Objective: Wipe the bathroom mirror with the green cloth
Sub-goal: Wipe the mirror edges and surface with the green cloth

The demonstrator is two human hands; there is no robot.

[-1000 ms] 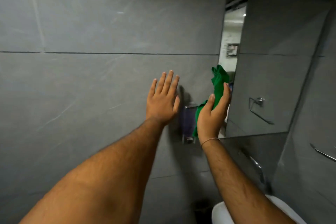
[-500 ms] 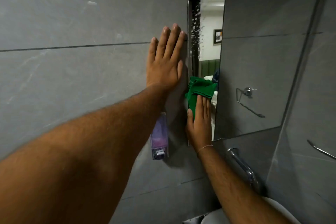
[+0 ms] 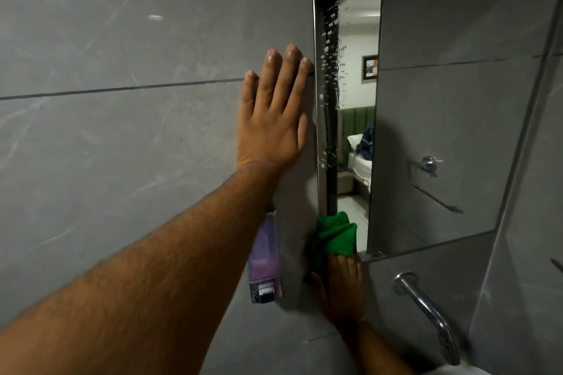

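Note:
The mirror (image 3: pixel 441 119) hangs on the grey tiled wall at the right, seen at a steep angle, with water droplets along its left strip. A bunched green cloth (image 3: pixel 336 237) lies against the mirror's lower left corner. My right hand (image 3: pixel 342 286) presses flat on the cloth from below, fingers over its lower edge. My left hand (image 3: pixel 274 119) rests flat on the wall tile just left of the mirror's edge, fingers spread upward, holding nothing.
A purple soap dispenser (image 3: pixel 264 259) is fixed to the wall below my left wrist. A chrome tap spout (image 3: pixel 426 310) juts out under the mirror. The mirror reflects a towel holder (image 3: pixel 431 179) and a bedroom doorway.
My right hand has slid the green cloth down the mirror's left strip to its bottom corner. My left hand went from hovering to planted flat on the wall. The camera has moved closer.

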